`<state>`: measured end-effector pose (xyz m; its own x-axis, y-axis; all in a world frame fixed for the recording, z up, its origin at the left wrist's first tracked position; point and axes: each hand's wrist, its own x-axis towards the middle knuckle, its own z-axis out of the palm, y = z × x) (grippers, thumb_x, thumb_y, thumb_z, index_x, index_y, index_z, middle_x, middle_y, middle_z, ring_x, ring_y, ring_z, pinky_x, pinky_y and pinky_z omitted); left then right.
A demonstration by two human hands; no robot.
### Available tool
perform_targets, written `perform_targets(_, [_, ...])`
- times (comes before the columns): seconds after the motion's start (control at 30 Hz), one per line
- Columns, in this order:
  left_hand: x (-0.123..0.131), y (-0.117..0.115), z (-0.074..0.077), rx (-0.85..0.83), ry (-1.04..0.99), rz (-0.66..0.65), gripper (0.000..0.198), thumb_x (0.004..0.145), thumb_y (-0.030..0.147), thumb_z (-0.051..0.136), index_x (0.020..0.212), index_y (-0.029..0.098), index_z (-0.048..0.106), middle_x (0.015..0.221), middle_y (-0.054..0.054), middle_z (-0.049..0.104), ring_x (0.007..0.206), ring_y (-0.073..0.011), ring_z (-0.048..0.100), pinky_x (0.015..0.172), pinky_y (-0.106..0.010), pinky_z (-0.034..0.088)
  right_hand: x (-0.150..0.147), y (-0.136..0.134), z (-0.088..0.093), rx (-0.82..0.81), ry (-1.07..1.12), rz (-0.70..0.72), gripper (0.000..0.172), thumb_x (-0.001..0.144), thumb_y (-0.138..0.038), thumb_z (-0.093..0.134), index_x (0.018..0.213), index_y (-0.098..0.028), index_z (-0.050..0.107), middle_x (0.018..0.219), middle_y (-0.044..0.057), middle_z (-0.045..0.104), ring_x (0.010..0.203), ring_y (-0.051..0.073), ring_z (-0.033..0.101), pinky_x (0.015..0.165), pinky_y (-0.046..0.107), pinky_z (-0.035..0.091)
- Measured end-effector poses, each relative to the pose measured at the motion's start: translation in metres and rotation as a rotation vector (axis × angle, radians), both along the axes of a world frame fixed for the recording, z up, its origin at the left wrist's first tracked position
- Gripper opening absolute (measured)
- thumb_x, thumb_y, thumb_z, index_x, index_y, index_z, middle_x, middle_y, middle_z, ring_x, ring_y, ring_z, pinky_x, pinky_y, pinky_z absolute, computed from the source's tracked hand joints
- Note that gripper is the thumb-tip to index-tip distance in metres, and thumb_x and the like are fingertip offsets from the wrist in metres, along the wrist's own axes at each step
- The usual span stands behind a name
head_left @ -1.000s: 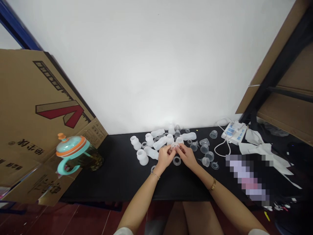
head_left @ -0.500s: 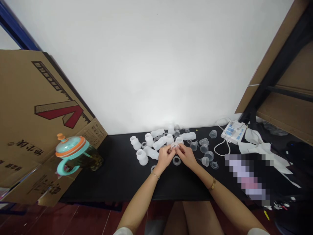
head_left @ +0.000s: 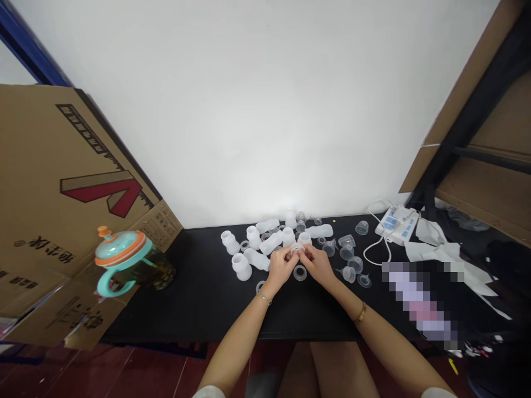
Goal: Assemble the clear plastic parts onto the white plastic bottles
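Black table (head_left: pixel 191 304), white bottles (head_left: pixel 241 267) (some lying) beyond, lidded jug (head_left: pixel 145 270) apart, left fingers (head_left: pixel 284 253) and right fingers (head_left: pixel 308 251) gripping a translucent piece (head_left: pixel 296 247).

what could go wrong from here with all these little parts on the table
The small clear part pinched between the left hand and right hand could slip and get lost among the similar loose pieces around it. The ring lying just below the hands might be knocked aside. And the lidded jug of dark liquid on the same black table could wet the parts if it tipped and leaked.
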<state>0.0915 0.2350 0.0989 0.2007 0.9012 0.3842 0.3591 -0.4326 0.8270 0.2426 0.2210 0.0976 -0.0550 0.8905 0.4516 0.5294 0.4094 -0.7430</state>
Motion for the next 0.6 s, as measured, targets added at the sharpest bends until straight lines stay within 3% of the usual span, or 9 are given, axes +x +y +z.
perform_targets(0.33, [0.0004, -0.0008, 0.0021, -0.008, 0.030, 0.020, 0.039, 0.088, 0.037, 0.053, 0.056, 0.016, 0.046, 0.051, 0.005, 0.038, 0.052, -0.0091, 0.034, 0.053, -0.025, 0.023, 0.0001, 0.0004, 0.0003, 0.012, -0.006, -0.012, 0.030, 0.091, -0.039, 0.048, 0.068, -0.021, 0.053, 0.054, -0.003, 0.052, 0.050, 0.013, 0.048, 0.052, 0.025, 0.031])
perform_targets(0.6, [0.0003, -0.0015, 0.0010, -0.016, 0.039, 0.014, 0.042, 0.091, 0.040, 0.052, 0.056, 0.017, 0.047, 0.049, 0.004, 0.043, 0.050, -0.0097, 0.038, 0.052, -0.025, 0.025, 0.0009, 0.0018, -0.0018, 0.015, -0.017, -0.020, 0.033, 0.092, -0.040, 0.048, 0.065, -0.021, 0.052, 0.053, -0.003, 0.051, 0.050, 0.013, 0.047, 0.051, 0.025, 0.031])
